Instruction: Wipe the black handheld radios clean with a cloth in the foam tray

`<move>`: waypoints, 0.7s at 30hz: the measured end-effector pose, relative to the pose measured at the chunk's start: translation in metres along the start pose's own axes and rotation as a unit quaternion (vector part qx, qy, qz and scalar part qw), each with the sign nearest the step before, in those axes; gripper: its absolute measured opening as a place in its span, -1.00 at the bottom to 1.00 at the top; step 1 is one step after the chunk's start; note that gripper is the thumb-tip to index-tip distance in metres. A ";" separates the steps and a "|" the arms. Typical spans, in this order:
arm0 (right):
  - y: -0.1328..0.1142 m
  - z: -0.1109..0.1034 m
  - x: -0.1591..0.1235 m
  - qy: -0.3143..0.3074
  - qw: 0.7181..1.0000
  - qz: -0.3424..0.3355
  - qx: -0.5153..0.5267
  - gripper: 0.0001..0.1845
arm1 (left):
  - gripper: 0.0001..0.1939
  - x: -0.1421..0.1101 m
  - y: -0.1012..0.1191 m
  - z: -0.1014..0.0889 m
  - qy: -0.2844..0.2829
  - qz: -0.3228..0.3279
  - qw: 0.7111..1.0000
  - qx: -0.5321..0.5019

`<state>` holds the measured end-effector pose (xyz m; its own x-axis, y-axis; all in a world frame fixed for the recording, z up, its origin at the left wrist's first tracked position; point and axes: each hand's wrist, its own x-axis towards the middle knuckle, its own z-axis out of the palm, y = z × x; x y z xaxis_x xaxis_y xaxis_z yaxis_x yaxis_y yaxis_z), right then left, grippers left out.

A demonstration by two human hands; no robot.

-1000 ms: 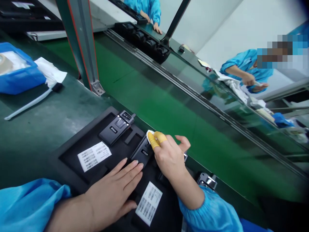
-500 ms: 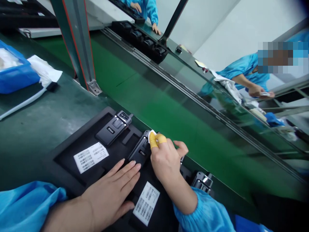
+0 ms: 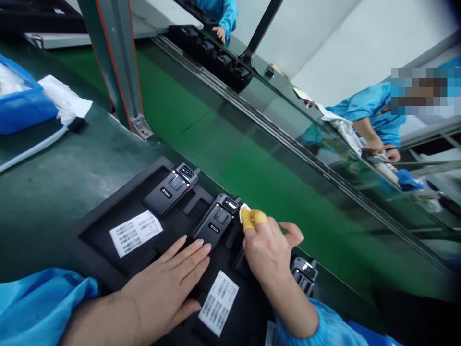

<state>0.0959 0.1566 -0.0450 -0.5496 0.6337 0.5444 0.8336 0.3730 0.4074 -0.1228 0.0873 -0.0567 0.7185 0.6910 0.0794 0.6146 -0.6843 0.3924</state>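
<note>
My left hand lies flat with fingers stretched. Its fingertips rest on the lower end of a black two-way radio marked Riton, which sits back up in a black tray. My right hand, with yellow finger cots on two fingers, pinches a small white cloth just right of that radio's antenna. Beneath my right hand, another radio is mostly covered. A further radio lies to the left, and one more shows beyond my right forearm.
White barcode labels lie in the tray. A green conveyor belt runs behind it. At left stand a metal post, a blue bin and a pale cable. Across the belt, co-workers in blue sleeves handle things beside another radio tray.
My right hand has moved right with the white cloth, off the middle radio's top end, which now shows. My left hand stays put. Across the belt, the co-workers' hands have shifted.
</note>
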 end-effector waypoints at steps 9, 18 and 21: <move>-0.027 0.007 0.032 0.012 1.000 0.010 0.023 -0.67 | -0.46 -0.001 -0.001 0.002 -0.009 0.001 1.000 0.011; -0.024 0.008 0.006 -0.041 0.993 0.089 0.063 -0.68 | -0.44 -0.003 -0.002 0.006 -0.016 -0.006 1.000 -0.008; -0.023 0.008 -0.007 -0.023 0.983 0.145 0.107 -0.70 | -0.45 -0.003 -0.002 0.005 -0.014 -0.007 1.000 -0.001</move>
<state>0.0813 0.1492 -0.0646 -0.2882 0.7631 0.5785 0.9500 0.3035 0.0730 -0.1241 0.0853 -0.0623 0.7194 0.6930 0.0476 0.6234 -0.6743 0.3958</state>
